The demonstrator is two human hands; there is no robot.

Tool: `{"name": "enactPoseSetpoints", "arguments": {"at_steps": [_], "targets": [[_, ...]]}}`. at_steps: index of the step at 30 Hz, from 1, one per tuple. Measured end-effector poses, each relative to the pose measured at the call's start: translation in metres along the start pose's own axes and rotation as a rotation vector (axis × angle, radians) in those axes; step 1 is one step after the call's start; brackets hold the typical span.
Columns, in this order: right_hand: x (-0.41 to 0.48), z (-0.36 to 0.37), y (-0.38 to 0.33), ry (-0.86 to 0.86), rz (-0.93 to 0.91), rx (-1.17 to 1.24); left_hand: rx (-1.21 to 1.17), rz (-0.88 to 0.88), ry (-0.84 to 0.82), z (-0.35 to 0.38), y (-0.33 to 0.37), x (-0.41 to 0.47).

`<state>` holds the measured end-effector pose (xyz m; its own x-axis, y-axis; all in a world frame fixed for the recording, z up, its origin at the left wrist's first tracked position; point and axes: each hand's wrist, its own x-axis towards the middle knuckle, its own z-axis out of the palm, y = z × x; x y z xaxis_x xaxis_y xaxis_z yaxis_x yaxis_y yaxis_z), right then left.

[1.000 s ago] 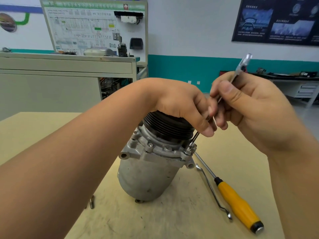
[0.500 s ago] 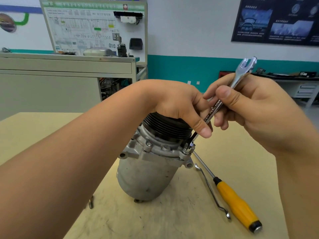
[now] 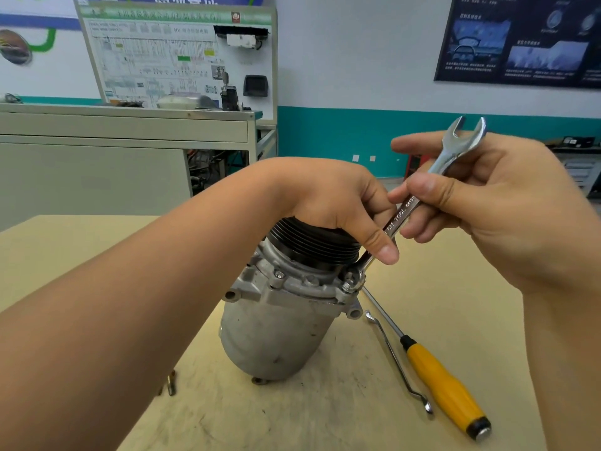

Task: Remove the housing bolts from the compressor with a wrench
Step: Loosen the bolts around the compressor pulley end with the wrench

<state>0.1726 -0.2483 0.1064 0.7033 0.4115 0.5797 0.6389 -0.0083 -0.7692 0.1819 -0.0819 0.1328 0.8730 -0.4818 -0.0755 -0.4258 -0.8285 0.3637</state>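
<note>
Head view: right hand [image 3: 507, 203] pinches the wrench [image 3: 400, 219], its lower end seated on a housing bolt [image 3: 349, 284]; left hand [image 3: 328, 203] grips the pulley [image 3: 312, 242], steadying the compressor [image 3: 276, 333] mid-table [image 3: 439, 275]. Loosening step, I judge; next needs a firm swing without slipping

Left hand [image 3: 338, 203] grips pulley atop compressor [image 3: 279, 320]. Right hand [image 3: 507, 203] pinches wrench [image 3: 403, 216], lower end on bolt [image 3: 349, 284] below left thumb. Screwdriver [image 3: 442, 385], bent rod [image 3: 396, 362] on surface [image 3: 455, 288] below right hand.
</note>
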Motion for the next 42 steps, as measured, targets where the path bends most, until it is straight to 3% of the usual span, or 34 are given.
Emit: {"name": "enactPoseSetpoints", "arguments": {"at_steps": [22,32,38,42], "targets": [[0.001,-0.009,0.003,-0.119,0.015,0.041,0.191,-0.038,0.064,0.003,0.011,0.001],[0.001,-0.009,0.008,-0.204,0.074,0.077,0.141,0.008,-0.031,-0.006,0.01,-0.008],[0.002,-0.007,0.005,-0.06,0.009,0.123,0.064,0.053,0.06,-0.01,0.012,-0.009],[0.003,-0.008,0.004,-0.051,0.003,0.139,0.076,0.062,0.046,-0.009,0.015,-0.01]]}}
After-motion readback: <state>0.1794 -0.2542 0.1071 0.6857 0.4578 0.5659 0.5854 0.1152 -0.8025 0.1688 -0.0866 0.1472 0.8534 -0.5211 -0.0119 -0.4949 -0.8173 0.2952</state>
